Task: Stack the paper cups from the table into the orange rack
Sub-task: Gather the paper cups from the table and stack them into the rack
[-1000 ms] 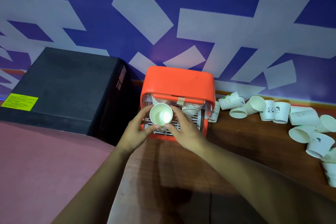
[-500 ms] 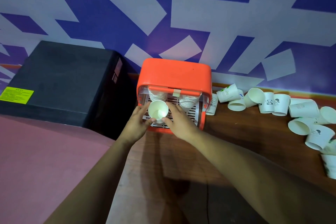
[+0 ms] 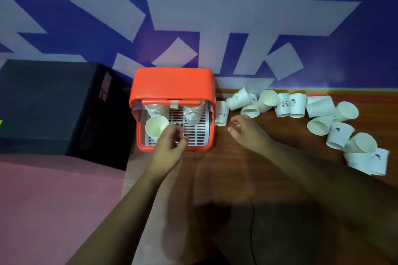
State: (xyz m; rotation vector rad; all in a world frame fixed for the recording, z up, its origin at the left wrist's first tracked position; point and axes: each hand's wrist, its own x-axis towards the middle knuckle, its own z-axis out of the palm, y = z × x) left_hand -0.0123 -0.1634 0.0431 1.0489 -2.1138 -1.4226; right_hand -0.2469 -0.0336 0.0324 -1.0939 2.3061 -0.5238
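Right now I see the orange rack (image 3: 172, 84) at my twelve o'clock on the wooden table (image 3: 247, 178). Inside it are two nested stacks of cups. The left stack (image 3: 156, 128) shows an open mouth toward me, and the right stack (image 3: 192, 114) sits at its three o'clock. My left hand (image 3: 170, 148) hovers at the left stack's four o'clock, fingers loosely curled and blurred, gripping nothing I can make out. My right hand (image 3: 247, 135) is above the table at the rack's three o'clock, fingers relaxed and empty, near a cup marked HELLO (image 3: 221, 113). Farther toward three o'clock, loose paper cups (image 3: 323, 109) lie scattered. At the rack's nine o'clock sits a black box (image 3: 53, 103).
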